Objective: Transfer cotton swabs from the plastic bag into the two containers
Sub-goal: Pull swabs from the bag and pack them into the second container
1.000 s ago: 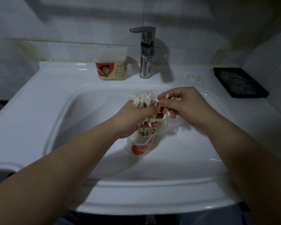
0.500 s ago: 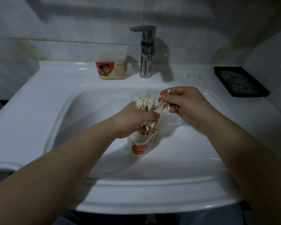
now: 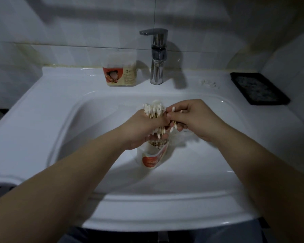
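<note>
Over the sink basin my left hand (image 3: pixel 144 127) grips a thick bundle of cotton swabs (image 3: pixel 154 109), white tips fanned out above the fist. Below that hand stands a clear container (image 3: pixel 151 158) with a red label, swabs showing in its mouth. My right hand (image 3: pixel 191 118) pinches a few swabs against the bundle's right side. A crumpled clear plastic bag (image 3: pixel 181 139) lies in the basin under the right hand, mostly hidden. A second clear container (image 3: pixel 120 71) with a red and tan label stands on the ledge left of the faucet.
A chrome faucet (image 3: pixel 156 55) rises at the back of the white sink (image 3: pixel 42 111). A black tray (image 3: pixel 258 88) sits on the right ledge. A few loose swabs (image 3: pixel 209 83) lie on the ledge between faucet and tray. Tiled wall behind.
My right hand has come back in against the bundle with a few swabs pinched. The left hand has kept its grip and barely moved.
</note>
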A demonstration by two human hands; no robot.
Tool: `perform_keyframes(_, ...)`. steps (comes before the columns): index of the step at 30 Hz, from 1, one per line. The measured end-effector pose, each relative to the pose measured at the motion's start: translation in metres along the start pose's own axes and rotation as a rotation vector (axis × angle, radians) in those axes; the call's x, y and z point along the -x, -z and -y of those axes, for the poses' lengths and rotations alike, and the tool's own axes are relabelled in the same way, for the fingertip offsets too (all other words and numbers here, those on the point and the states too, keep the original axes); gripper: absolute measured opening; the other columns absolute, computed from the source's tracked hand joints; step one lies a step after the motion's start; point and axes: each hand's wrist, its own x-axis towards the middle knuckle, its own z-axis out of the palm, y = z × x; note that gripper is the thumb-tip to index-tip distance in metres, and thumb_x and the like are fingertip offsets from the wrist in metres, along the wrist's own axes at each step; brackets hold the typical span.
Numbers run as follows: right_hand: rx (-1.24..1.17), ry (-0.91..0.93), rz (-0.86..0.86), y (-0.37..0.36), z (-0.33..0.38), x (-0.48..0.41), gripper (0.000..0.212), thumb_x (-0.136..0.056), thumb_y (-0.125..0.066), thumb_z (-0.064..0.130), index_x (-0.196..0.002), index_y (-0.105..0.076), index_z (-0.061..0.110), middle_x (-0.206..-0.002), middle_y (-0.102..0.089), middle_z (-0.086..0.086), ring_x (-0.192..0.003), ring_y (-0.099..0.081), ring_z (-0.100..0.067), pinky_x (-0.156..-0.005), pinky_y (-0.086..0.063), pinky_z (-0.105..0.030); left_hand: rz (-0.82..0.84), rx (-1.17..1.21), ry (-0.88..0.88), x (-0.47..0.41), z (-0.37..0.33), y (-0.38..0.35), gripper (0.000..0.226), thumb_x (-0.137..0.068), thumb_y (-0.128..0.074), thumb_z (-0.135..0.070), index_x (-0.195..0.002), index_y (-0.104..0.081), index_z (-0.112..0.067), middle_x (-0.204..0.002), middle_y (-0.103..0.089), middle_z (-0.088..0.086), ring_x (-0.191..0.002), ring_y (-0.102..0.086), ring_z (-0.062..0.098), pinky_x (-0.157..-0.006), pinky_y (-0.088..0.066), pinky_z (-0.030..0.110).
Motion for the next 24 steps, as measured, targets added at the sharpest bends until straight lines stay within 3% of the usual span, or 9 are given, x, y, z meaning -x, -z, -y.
perform_keyframes(2, 0.033, 0.001, -0.001, 0.0, 0.0, 0.001, 0.016, -0.087, -0.073, -0.004, -0.104, -0.074, -0.002, -0.072, -0.072, -0.01, -0.048, -0.056, -0.013, -0.052, -0.05, -0.02, -0.046, -0.082, -0.006, 0.0, 0.001, -0.001, 0.016, -0.095, -0.066, -0.004, -0.11, -0.07, -0.009, -0.095, -0.072, 0.012, -0.085, -0.069, 0.02, -0.067, -0.057, 0.031)
perform_keyframes(6, 0.015, -0.014, -0.032, 0.005, 0.002, 0.001, 0.023, -0.087, -0.074, -0.004, -0.11, -0.072, 0.002, -0.081, -0.074, -0.016, -0.054, -0.061, -0.014, -0.057, -0.053, -0.022, -0.172, -0.191, 0.038, -0.002, 0.001, 0.002, 0.008, -0.094, -0.068, -0.009, -0.101, -0.068, -0.013, -0.084, -0.069, 0.007, -0.077, -0.067, 0.021, -0.07, -0.054, 0.036)
perform_keyframes(9, -0.04, 0.002, -0.075, 0.007, 0.003, 0.001, 0.039, -0.086, -0.076, -0.004, -0.122, -0.066, 0.006, -0.085, -0.075, -0.021, -0.058, -0.065, -0.016, -0.058, -0.053, -0.023, -0.234, -0.075, 0.056, -0.004, 0.0, 0.006, 0.007, -0.094, -0.071, -0.012, -0.099, -0.067, -0.009, -0.08, -0.067, 0.008, -0.069, -0.065, 0.019, -0.066, -0.056, 0.033)
perform_keyframes(12, -0.125, -0.001, -0.099, 0.005, 0.005, 0.001, 0.045, -0.086, -0.075, -0.004, -0.128, -0.063, 0.006, -0.095, -0.075, -0.024, -0.068, -0.071, -0.019, -0.063, -0.056, -0.022, -0.123, 0.077, 0.072, -0.003, -0.001, 0.004, 0.014, -0.097, -0.067, -0.014, -0.11, -0.067, -0.009, -0.091, -0.07, 0.009, -0.08, -0.069, 0.019, -0.075, -0.061, 0.038)
perform_keyframes(15, -0.166, -0.006, -0.095, -0.003, 0.003, 0.0, 0.033, -0.089, -0.07, -0.007, -0.121, -0.067, 0.001, -0.092, -0.076, -0.021, -0.068, -0.071, -0.019, -0.066, -0.057, -0.022, 0.012, 0.127, 0.062, -0.002, 0.0, -0.001, 0.021, -0.1, -0.063, -0.017, -0.119, -0.067, -0.01, -0.102, -0.072, 0.009, -0.092, -0.071, 0.021, -0.084, -0.061, 0.042)
perform_keyframes(19, -0.2, -0.01, -0.085, -0.01, 0.0, -0.002, 0.021, -0.09, -0.065, -0.011, -0.097, -0.07, 0.008, -0.071, -0.073, -0.011, -0.054, -0.064, -0.017, -0.061, -0.058, -0.023, -0.005, 0.076, 0.041, -0.004, 0.001, -0.001, 0.011, -0.097, -0.065, -0.008, -0.108, -0.068, -0.009, -0.089, -0.07, 0.008, -0.076, -0.068, 0.014, -0.071, -0.061, 0.028)
perform_keyframes(24, -0.077, -0.014, -0.099, -0.014, 0.001, -0.003, 0.011, -0.092, -0.072, 0.006, -0.094, -0.073, 0.017, -0.075, -0.074, -0.01, -0.06, -0.063, -0.015, -0.054, -0.046, -0.023, -0.061, 0.061, 0.05, -0.005, 0.001, 0.004, 0.019, -0.092, -0.066, 0.002, -0.106, -0.068, -0.011, -0.082, -0.066, 0.005, -0.065, -0.061, 0.01, -0.062, -0.056, 0.025)
